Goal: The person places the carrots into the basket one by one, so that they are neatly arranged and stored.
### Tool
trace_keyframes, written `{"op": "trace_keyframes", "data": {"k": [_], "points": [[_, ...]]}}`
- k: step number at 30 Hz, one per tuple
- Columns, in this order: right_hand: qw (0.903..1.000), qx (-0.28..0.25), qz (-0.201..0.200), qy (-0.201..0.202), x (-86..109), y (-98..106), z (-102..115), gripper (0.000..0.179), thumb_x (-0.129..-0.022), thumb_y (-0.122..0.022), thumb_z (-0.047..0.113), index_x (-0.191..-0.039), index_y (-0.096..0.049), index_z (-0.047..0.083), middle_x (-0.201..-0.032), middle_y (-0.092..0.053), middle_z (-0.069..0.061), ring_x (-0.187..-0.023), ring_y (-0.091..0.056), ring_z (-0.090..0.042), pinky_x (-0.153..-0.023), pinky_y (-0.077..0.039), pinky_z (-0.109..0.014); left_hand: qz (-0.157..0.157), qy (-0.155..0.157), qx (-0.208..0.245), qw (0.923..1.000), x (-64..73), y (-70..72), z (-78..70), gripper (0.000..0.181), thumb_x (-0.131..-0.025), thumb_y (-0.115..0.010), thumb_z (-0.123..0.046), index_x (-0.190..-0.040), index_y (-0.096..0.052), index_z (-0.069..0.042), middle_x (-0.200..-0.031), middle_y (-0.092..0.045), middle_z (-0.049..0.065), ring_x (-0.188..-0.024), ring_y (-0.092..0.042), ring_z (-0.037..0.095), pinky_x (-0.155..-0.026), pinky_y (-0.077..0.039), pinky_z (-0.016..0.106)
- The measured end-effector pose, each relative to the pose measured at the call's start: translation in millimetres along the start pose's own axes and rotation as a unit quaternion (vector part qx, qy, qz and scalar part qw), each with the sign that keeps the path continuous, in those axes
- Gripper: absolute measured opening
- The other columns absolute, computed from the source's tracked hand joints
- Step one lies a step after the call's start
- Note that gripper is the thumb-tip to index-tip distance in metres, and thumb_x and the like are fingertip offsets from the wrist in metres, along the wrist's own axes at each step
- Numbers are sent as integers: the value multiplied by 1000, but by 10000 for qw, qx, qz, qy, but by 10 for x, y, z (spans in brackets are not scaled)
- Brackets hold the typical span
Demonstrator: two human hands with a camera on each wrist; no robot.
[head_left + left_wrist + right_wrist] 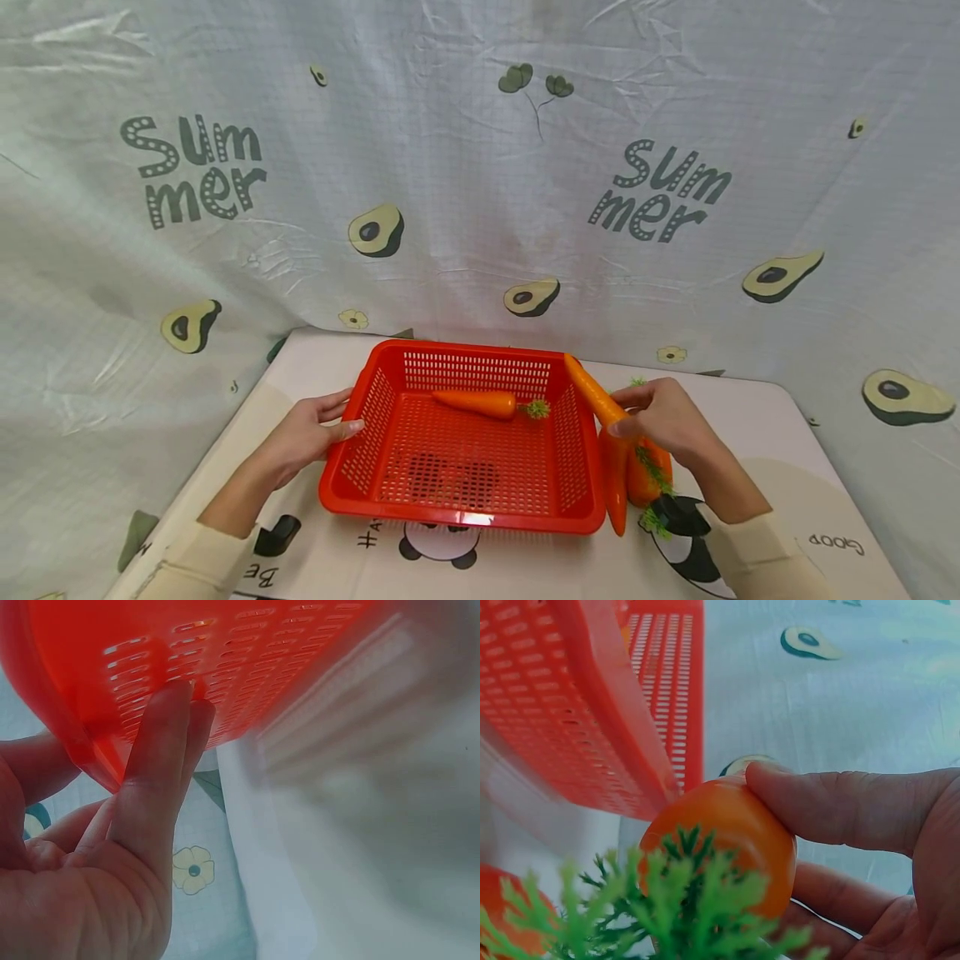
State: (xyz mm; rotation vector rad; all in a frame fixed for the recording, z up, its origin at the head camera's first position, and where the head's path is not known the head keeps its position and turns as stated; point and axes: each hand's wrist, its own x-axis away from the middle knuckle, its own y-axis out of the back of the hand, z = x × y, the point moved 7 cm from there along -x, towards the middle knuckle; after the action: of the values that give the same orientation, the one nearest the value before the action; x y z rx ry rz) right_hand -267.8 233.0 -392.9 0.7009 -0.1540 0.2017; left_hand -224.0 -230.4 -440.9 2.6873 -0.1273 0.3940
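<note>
A red plastic basket (465,518) with slotted walls stands on the table, one carrot (480,403) lying inside near its back wall. My left hand (303,437) grips the basket's left rim, thumb on top and fingers against the outer wall, as the left wrist view shows. My right hand (663,421) pinches a second carrot (596,393) by its thick end, its tip slanting over the basket's right rim. Green leafy tops (682,900) hang from that end in the right wrist view. More carrots (615,483) lie beneath the right hand, beside the basket.
Behind the table hangs a pale cloth (465,275) printed with avocados and lettering. The light tabletop (757,433) carries printed panda figures and words. Under each forearm shows a black wrist piece (277,535).
</note>
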Motion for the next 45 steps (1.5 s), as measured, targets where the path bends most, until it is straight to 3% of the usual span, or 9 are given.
{"op": "trace_keyframes", "data": {"k": [24, 45], "points": [[9995, -143, 257, -93, -216, -244, 330, 46, -78, -82, 2, -124, -75, 2, -115, -73, -17, -93, -65, -28, -77, -66, -37, 54, -30, 38, 10000, 0, -9, -6, 75, -102, -67, -14, -163, -27, 1, -153, -49, 34, -102, -76, 27, -82, -67, 44], [9975, -169, 608, 333, -426, -550, 584, 44, -75, -82, 0, -118, -79, 4, -112, -77, -14, -87, -64, -26, -64, -58, -31, 156, -102, 157, 9997, 2, 8, -17, 75, -102, -66, -14, -163, -26, 2, -154, -48, 33, -102, -75, 28, -82, -67, 44]]}}
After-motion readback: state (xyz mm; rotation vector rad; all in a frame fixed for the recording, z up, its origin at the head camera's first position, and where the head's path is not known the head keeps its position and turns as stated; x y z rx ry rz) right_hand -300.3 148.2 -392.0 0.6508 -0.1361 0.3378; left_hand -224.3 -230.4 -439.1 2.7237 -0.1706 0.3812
